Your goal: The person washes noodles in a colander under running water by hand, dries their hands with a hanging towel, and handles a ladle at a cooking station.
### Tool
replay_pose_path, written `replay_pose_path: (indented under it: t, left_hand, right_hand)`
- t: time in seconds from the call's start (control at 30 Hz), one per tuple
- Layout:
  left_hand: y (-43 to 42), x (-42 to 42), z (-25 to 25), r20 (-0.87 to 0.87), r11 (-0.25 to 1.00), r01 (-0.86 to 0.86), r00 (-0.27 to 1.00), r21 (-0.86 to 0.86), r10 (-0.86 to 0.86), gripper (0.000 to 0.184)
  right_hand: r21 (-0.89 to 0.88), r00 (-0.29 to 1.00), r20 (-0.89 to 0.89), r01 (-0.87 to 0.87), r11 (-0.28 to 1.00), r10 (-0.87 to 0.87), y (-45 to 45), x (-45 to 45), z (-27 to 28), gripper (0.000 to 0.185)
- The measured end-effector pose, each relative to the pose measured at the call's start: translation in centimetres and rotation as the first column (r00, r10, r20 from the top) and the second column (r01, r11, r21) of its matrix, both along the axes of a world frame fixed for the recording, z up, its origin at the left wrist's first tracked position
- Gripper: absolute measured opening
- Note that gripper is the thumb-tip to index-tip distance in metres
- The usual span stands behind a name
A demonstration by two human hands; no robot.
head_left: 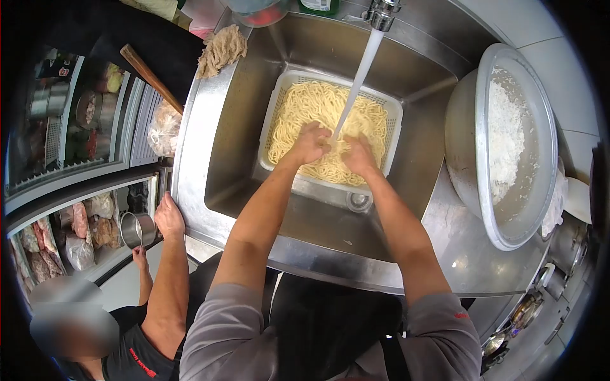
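A white perforated basket [267, 136] full of yellow noodles [298, 105] sits in the steel sink [305, 222]. Water [362, 70] runs from the faucet [384, 14] onto the middle of the noodles. On the left side of the stream, my left hand [311, 142] has its fingers curled into the noodles. My right hand [358, 154] is to the right of the stream, its fingers partly sunk among the strands. Noodles and running water hide the fingertips of both hands.
A large bowl [486, 146] holding white shreds [505, 136] stands right of the sink. A cloth [221, 51] lies on the sink's upper left corner. At left, a co-worker's hand [169, 217] touches the sink edge; the other holds a metal pot [137, 230] by an open fridge drawer.
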State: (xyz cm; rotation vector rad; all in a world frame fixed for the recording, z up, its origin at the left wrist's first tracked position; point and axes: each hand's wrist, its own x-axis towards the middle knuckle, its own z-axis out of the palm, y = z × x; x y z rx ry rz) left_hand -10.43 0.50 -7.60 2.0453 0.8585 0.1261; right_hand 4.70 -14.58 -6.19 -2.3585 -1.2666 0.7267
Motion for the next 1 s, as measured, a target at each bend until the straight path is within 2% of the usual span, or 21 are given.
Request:
replay_pose_path:
  t: [0.03, 0.07, 0.1, 0.13, 0.17, 0.2, 0.27, 0.3, 0.37, 0.47, 0.5, 0.57, 0.6, 0.7, 0.8, 0.9, 1.0]
  left_hand:
    - [0.2, -1.1, 0.1, 0.074, 0.989, -0.107, 0.991, -0.1, 0.114, 0.062]
    - [0.3, -2.1, 0.2, 0.133, 0.958, -0.2, 0.964, -0.207, 0.23, 0.068]
    - [0.6, -2.7, 0.0, -0.012, 0.907, -0.392, 0.918, -0.154, 0.395, 0.074]
    - [1.0, -2.9, -0.4, -0.142, 0.824, -0.561, 0.824, -0.074, 0.549, 0.081]
    - [1.2, -2.9, -0.7, -0.251, 0.714, -0.699, 0.686, 0.029, 0.683, 0.088]
    - [1.4, -2.5, -0.3, -0.328, 0.671, -0.737, 0.655, -0.077, 0.681, 0.094]
    - [1.2, -2.4, 0.9, -0.491, 0.542, -0.798, 0.594, -0.263, 0.637, 0.106]
    - [0.7, -3.0, 0.5, -0.293, 0.393, -0.663, 0.679, -0.637, 0.673, 0.111]
    - [1.0, -3.2, -1.5, -0.29, 0.347, -0.591, 0.724, -0.728, 0.626, 0.112]
    - [1.3, -2.1, -1.4, -0.273, 0.343, -0.537, 0.765, -0.771, 0.584, 0.106]
    - [1.4, -1.8, -0.5, -0.269, 0.352, -0.53, 0.773, -0.771, 0.575, 0.102]
    - [2.6, -1.1, 1.0, -0.389, 0.301, -0.527, 0.823, -0.795, 0.414, 0.097]
    - [3.2, -0.7, 1.2, -0.434, 0.276, -0.524, 0.839, -0.805, 0.327, 0.095]
    - [3.1, 0.0, -0.1, -0.418, 0.452, -0.476, 0.879, -0.754, 0.229, 0.095]
    - [3.4, 0.2, -0.7, -0.449, 0.414, -0.486, 0.873, -0.77, 0.191, 0.094]
    - [3.6, 0.2, -1.0, -0.464, 0.536, -0.469, 0.872, -0.702, 0.156, 0.087]
    - [2.8, 1.3, 5.8, -0.367, 0.494, -0.44, 0.898, -0.75, 0.243, 0.077]
  right_hand:
    - [-0.021, 0.999, 0.018, 0.033, 0.999, -0.032, -1.1, 0.1, -0.2, 0.059]
    - [-0.067, 0.991, -0.055, 0.116, 0.991, -0.12, -2.1, 0.4, -0.4, 0.06]
    - [-0.115, 0.971, -0.118, 0.194, 0.974, -0.208, -2.8, 0.9, -0.3, 0.062]
    - [-0.166, 0.94, -0.173, 0.268, 0.949, -0.296, -2.8, 1.1, 1.2, 0.064]
    - [-0.306, 0.843, -0.298, 0.36, 0.881, -0.448, -2.8, 1.2, 2.8, 0.071]
    - [-0.399, 0.648, -0.46, 0.46, 0.793, -0.607, -2.6, 1.3, 2.8, 0.073]
    - [-0.632, 0.097, -0.622, 0.523, 0.571, -0.777, -2.3, 1.1, 2.4, 0.078]
    - [-0.61, 0.07, -0.669, 0.519, 0.599, -0.74, -2.1, 0.9, 1.7, 0.077]
    - [-0.567, 0.008, -0.749, 0.51, 0.647, -0.662, -1.3, 0.3, -0.1, 0.075]
    - [-0.481, -0.276, -0.877, 0.481, 0.734, -0.394, 0.9, -1.0, -2.1, 0.072]
    - [-0.478, -0.302, -0.877, 0.472, 0.741, -0.373, 1.3, -1.1, -3.5, 0.069]
    - [-0.467, -0.35, -0.877, 0.454, 0.759, -0.33, 2.0, -1.3, -6.3, 0.063]
    - [-0.477, -0.332, -0.874, 0.46, 0.749, -0.353, 2.5, -1.4, -5.9, 0.06]
    - [-0.498, -0.293, -0.867, 0.49, 0.715, -0.403, 4.0, -1.6, -4.9, 0.053]
    - [-0.495, -0.303, -0.869, 0.52, 0.696, -0.392, 4.4, -1.8, -4.3, 0.05]
    - [-0.451, -0.347, -0.888, 0.518, 0.727, -0.303, 4.7, -2.2, -4.2, 0.047]
    - [-0.379, -0.34, -0.915, 0.534, 0.756, -0.219, 5.0, -2.5, -4.3, 0.043]
